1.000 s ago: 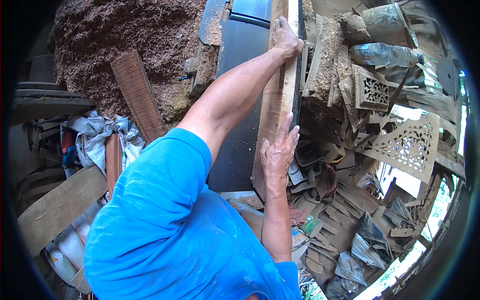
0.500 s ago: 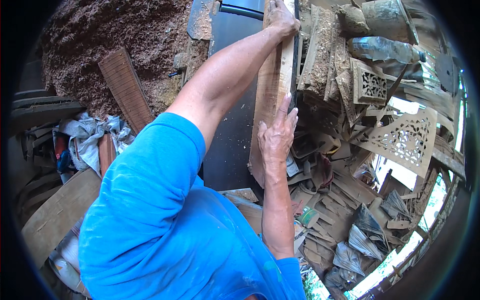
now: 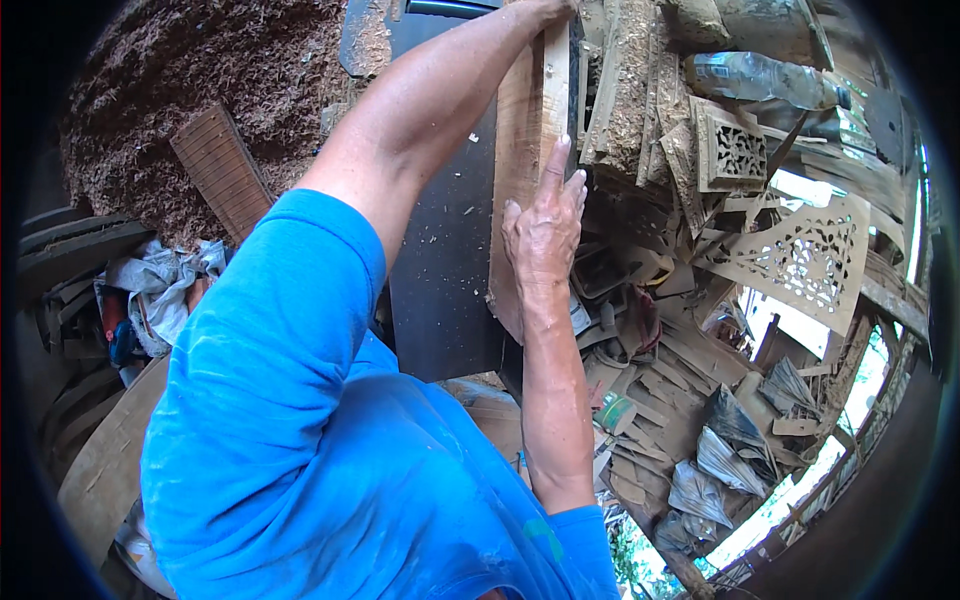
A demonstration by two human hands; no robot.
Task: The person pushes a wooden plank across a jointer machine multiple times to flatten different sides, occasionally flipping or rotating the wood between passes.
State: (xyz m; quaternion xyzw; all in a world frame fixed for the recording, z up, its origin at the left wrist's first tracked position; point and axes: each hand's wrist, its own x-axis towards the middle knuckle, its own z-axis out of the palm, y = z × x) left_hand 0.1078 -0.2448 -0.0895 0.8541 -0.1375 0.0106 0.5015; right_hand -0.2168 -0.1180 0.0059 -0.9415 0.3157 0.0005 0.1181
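Note:
My left hand is at the far end of a wooden board, cut off by the top edge of the view, its fingers mostly hidden. My right hand lies on the board's nearer part, index finger stretched along the pale strip at its right side, the other fingers spread toward that edge. The board stands lengthwise on a dark metal machine bed, speckled with shavings, along a dark upright strip at its right. My left forearm crosses over the bed.
A large pile of shavings fills the left, with a ribbed plank on it. At right are a dusty plastic bottle, a carved panel, a fretwork piece and crumpled sheets. Sacks lie at left.
Both hands and the board have moved forward, away from my body along the bed, and my left hand has reached the top edge. The whole view has also shifted slightly.

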